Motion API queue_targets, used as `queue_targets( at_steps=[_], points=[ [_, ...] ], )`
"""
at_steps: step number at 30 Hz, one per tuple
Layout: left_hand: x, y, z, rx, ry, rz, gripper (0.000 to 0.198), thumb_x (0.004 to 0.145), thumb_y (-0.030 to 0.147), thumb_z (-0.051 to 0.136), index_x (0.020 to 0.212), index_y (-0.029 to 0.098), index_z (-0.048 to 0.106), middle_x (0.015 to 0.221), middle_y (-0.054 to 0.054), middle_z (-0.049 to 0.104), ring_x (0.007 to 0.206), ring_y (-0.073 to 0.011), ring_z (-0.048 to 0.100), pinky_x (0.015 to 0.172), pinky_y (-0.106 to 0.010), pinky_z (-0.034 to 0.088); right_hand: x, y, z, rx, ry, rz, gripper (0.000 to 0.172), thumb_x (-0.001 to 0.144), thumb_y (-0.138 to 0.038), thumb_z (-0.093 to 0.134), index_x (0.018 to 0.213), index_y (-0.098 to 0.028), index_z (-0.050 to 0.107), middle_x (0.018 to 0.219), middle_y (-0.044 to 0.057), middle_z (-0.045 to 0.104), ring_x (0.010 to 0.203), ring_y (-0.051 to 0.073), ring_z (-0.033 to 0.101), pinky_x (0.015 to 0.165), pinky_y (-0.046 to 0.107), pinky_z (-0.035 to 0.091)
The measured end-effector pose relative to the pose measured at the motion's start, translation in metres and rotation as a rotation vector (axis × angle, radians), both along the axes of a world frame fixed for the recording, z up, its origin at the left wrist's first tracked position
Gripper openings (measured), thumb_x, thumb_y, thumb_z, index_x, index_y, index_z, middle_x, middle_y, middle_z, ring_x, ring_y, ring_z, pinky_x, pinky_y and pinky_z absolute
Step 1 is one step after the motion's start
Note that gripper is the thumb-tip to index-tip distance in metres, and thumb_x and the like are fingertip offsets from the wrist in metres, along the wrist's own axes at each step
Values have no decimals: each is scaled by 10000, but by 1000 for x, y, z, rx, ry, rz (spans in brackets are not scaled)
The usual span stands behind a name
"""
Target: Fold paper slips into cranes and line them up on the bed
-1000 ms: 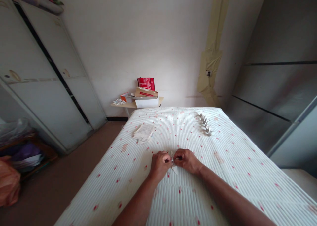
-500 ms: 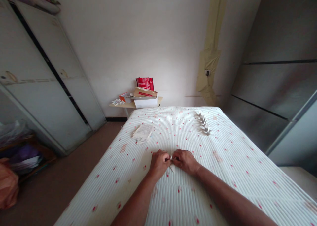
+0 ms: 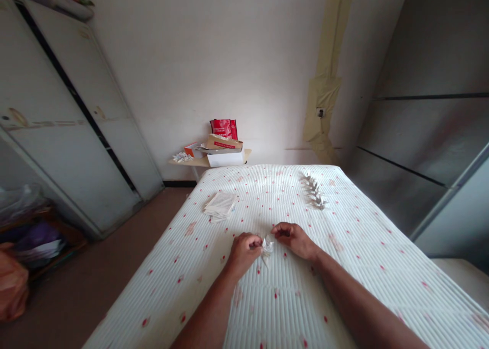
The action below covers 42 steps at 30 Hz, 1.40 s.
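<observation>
A small folded paper crane point(image 3: 267, 246) of printed paper is between my hands over the quilted bed cover. My left hand point(image 3: 245, 250) pinches its left side between thumb and fingers. To its right, my right hand point(image 3: 293, 238) is off the paper, its fingers loosely bent with a gap at the thumb, holding nothing I can see. Several similar paper cranes point(image 3: 314, 191) form a row farther off on the right. A stack of printed paper sheets point(image 3: 221, 204) lies ahead on the left.
The white striped bed cover point(image 3: 278, 308) with red dots spreads under everything. Behind its far edge, a small table point(image 3: 199, 162) bears a white box point(image 3: 226, 159), a red bag point(image 3: 223, 129) and a pile of small white paper pieces point(image 3: 182, 157). Cabinets stand at both sides.
My right hand has let go of the folded paper and moved slightly up and to the right. More of the crane now shows, still in my left hand.
</observation>
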State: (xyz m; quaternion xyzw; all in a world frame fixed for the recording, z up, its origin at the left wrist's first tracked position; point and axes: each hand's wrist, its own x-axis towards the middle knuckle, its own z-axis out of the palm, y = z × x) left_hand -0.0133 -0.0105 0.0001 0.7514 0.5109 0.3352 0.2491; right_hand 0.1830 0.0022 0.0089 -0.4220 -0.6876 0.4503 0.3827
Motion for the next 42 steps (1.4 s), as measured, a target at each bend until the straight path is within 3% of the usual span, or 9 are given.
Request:
queue_targets(
  at_steps=[6,13,22,30,36,40,42],
  points=[
    [1,-1,3,25,7,-4,109,671,156,556,645,172,660,677,-4,640,719,-135,562,709,-224,403,3,4,0,69,-1,-62,133,700,-274,529,735,-166,599,748,21,606,735,151,549,721,283,433],
    [0,6,3,8,-4,-59,136,701,155,515,688,176,648,729,0,647,744,-125,565,720,-207,401,2,7,-6,85,-6,-66,122,701,-233,506,712,-164,606,728,12,606,715,140,547,699,265,430],
    [-5,21,19,-74,88,-249,184,706,187,511,767,190,685,794,1,642,821,-136,556,756,-204,397,0,5,-4,70,-17,-33,152,727,-303,559,729,-167,627,675,-7,584,633,115,511,605,232,403],
    [0,18,17,-35,91,-210,152,707,208,536,714,188,686,735,10,642,789,-141,566,748,-213,398,-7,5,-1,96,-11,15,130,725,-274,582,738,-161,645,689,-3,595,652,115,525,631,229,403],
    [-2,13,17,-56,-129,-140,213,676,147,560,854,164,677,838,-29,656,824,-145,585,788,-234,429,0,3,6,51,-15,35,113,693,-207,551,756,-157,629,704,-3,593,641,114,519,624,234,405],
    [1,11,18,-44,-199,-146,200,669,139,586,849,160,672,812,-31,652,806,-144,589,779,-237,440,-1,-8,17,94,-158,7,219,648,-138,557,857,-163,619,740,-6,565,619,103,489,567,213,378],
    [3,11,18,-21,-199,-137,159,677,142,579,804,163,673,797,-29,651,793,-142,587,760,-234,441,-7,-15,22,157,-298,-47,194,628,-162,615,821,-170,617,796,4,561,648,106,496,575,210,374]
  ],
)
